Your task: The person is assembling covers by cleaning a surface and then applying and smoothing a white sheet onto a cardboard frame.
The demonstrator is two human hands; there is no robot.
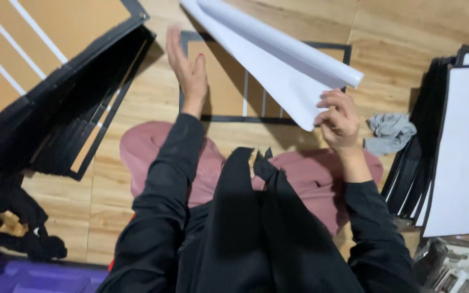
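My white sheet [278,65] runs off the top edge, and it covers part of the black frame [213,116] on the floor. My left hand [187,68] is smeared with blur (fingertips hard to make out). The stack of black frames [55,119] at left is cut off, and so is the one at right [430,157].

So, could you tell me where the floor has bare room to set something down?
Bare wood floor lies beyond the grey cloth, between the white sheet and right-hand frame stack. The black frames at left are crowded.
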